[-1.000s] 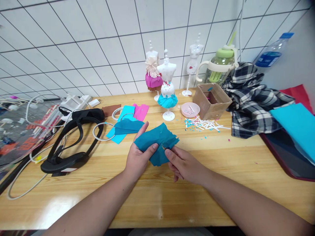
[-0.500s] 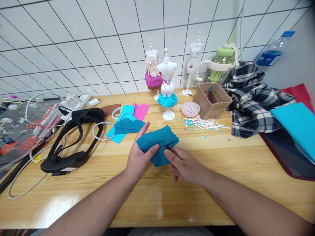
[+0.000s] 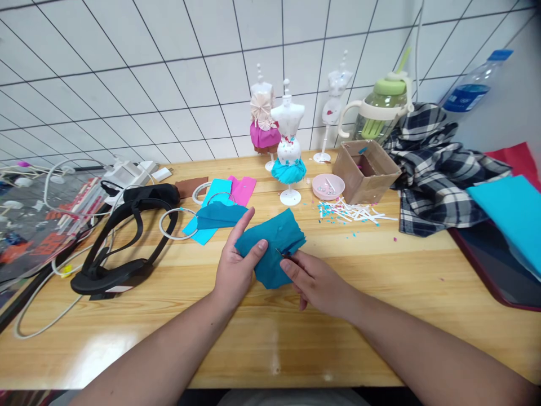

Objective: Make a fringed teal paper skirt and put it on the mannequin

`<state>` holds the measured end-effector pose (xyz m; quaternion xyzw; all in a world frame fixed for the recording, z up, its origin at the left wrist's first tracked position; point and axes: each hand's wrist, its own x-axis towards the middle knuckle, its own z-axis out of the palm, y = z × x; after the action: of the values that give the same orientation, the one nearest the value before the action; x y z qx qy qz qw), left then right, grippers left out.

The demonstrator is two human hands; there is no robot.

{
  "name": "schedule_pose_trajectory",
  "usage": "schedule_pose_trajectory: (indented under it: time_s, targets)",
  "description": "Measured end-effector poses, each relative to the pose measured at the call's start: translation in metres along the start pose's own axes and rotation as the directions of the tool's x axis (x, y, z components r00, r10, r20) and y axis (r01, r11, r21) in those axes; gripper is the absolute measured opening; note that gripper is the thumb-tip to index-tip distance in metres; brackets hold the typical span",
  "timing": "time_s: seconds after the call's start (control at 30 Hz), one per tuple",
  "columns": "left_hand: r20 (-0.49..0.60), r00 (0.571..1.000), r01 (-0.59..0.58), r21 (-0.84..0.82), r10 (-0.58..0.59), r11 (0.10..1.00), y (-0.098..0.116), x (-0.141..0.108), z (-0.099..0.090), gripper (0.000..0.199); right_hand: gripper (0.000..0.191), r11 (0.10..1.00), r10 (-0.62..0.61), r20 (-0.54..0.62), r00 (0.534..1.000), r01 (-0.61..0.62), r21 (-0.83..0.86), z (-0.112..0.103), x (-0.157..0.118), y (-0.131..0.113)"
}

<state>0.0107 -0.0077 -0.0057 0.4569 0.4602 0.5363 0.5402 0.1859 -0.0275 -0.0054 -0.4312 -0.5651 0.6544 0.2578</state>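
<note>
Teal sheet (image 3: 267, 270): held above the table (image 3: 363, 349), between near and far edges, under left thumb (image 3: 260, 248) and beside right fingertips (image 3: 287, 264); turned with ragged side toward the table's right edge, hard to judge for long axis.
Left hand (image 3: 236, 265): pinching the sheet with thumb on top; hidden beneath at the other fingertips.
Thin tool (image 3: 278, 252): slanting over the sheet toward the table's far left corner; too small to identify.
Right hand (image 3: 315, 279): clenched on the tool, covering its rear end.

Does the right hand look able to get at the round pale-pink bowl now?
Probably yes: before the bowl lie only low white and blue scraps, though the right hand holds a thin pointed tool.
</note>
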Motion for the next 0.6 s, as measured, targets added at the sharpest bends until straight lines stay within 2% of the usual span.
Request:
schedule_pose_trajectory:
  time_s: [0.33,0.6]
  targets:
    - [-0.009,1.000,0.017,0.046,-0.016,0.999,0.0005,0.0000,0.0002,0.083,0.048,1.000,-0.003,-0.011,1.000,0.002,-0.017,0.0001,0.0012,0.0022]
    - [0.002,1.000,0.015,0.034,-0.015,0.999,0.0020,0.0004,0.0024,0.084,0.054,0.994,0.058,-0.007,0.998,-0.057,0.094,0.0024,-0.0004,0.0002]
